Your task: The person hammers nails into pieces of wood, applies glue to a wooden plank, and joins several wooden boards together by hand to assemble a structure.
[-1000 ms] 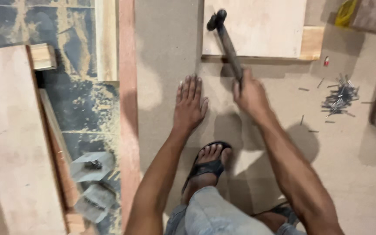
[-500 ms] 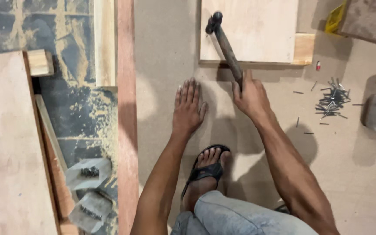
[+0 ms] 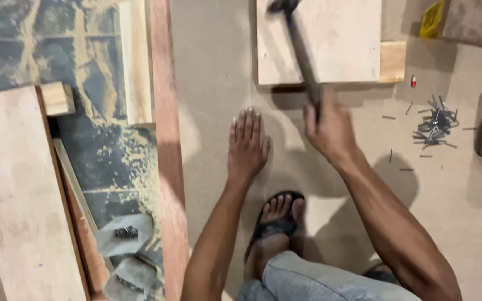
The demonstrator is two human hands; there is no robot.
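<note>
1. Head view looks down on a hammer [image 3: 302, 56], its dark head up at the top edge over a pale panel [image 3: 330, 39]; the handle runs down into the right hand [image 3: 330, 131].
2. That right hand's grip is clenched round the lower end of the handle, just below the panel's near edge.
3. Left hand [image 3: 246, 145] lies flat, fingers spread, grip released and holding nothing, pressed on the board [image 3: 218, 83] the person squats on, beside the right hand.
4. How far the nailing has got is hard to judge: no nail heads show in the panel, so whether any are driven I cannot tell. A wood strip [image 3: 393, 61] touches the panel's right edge.
5. Loose nails [image 3: 433, 125] lie heaped well to the right, a few strays nearer the wrist.
6. A sandalled foot [image 3: 277, 220] sits below the hands.
7. To the left: a reddish plank [image 3: 165, 139], a small block [image 3: 57, 99], dusty floor [image 3: 101, 150]. Nothing lies between hammer and panel.
</note>
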